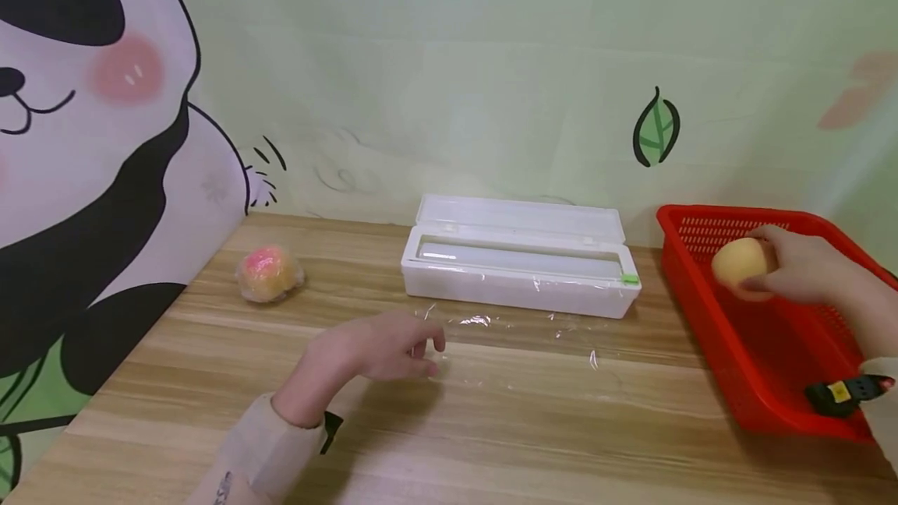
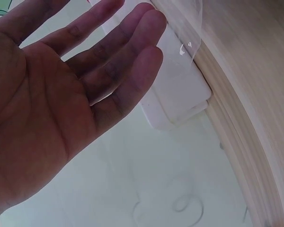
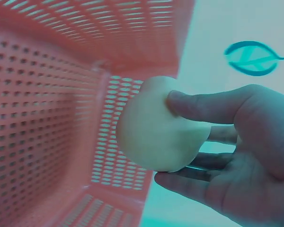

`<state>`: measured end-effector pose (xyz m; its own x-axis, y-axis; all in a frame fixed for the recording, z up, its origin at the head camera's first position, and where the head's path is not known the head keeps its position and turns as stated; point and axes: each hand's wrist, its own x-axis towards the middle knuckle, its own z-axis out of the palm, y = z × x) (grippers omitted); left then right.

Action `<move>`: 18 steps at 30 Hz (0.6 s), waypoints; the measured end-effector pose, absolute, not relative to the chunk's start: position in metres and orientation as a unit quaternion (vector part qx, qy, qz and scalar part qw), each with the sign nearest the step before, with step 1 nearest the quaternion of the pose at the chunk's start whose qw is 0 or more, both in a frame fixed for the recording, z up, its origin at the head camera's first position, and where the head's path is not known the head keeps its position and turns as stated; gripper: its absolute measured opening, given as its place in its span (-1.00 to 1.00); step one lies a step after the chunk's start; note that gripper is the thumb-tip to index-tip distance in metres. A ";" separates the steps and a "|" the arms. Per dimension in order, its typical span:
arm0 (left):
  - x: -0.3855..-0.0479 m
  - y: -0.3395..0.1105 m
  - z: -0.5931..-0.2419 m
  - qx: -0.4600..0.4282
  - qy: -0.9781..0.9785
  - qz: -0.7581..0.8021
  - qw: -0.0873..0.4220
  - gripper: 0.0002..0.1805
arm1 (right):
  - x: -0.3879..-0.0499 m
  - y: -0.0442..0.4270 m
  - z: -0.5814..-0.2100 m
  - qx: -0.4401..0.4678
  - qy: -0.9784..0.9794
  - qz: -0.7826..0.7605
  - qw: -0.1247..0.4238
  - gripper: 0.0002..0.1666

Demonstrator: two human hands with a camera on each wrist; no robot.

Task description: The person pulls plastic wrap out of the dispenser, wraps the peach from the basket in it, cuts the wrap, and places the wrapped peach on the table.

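Note:
My right hand [image 1: 807, 267] grips a rounded, pale yellow fruit [image 3: 156, 127] between thumb and fingers, over the red basket [image 1: 730, 365]. Its exact kind is unclear. My left hand [image 1: 382, 345] hovers above the table with loosely bent fingers and nothing in its grasp; its open palm faces the left wrist camera. Close by its fingertips, a sheet of clear plastic wrap [image 1: 477, 321] spreads over the tabletop from the white wrap dispenser box [image 1: 519, 292], whose lid [image 1: 519, 217] is raised. At the left sits a plastic-wrapped, peach-like fruit [image 1: 268, 274], yellow with a pink top.
A small green piece [image 1: 630, 280] sits at the right end of the dispenser's front edge. The wooden table [image 1: 491, 443] meets a pale green backdrop [image 1: 491, 100] printed with a panda and leaves. The basket has tall, perforated walls.

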<state>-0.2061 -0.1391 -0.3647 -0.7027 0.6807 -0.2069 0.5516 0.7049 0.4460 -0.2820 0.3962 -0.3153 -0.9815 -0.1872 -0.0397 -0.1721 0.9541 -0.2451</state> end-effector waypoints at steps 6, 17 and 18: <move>-0.206 -0.138 -0.364 0.342 0.905 0.179 0.179 -0.78 | -0.270 0.389 -0.296 -0.100 0.988 -0.119 -0.018 -0.06; -0.206 -0.135 -0.363 0.344 0.905 0.175 0.179 -0.76 | -0.239 0.340 -0.258 -0.153 0.974 -0.134 -0.103 -0.09; -0.206 -0.134 -0.363 0.344 0.905 0.175 0.179 -0.76 | -0.235 0.333 -0.257 -0.162 0.972 -0.134 -0.106 -0.09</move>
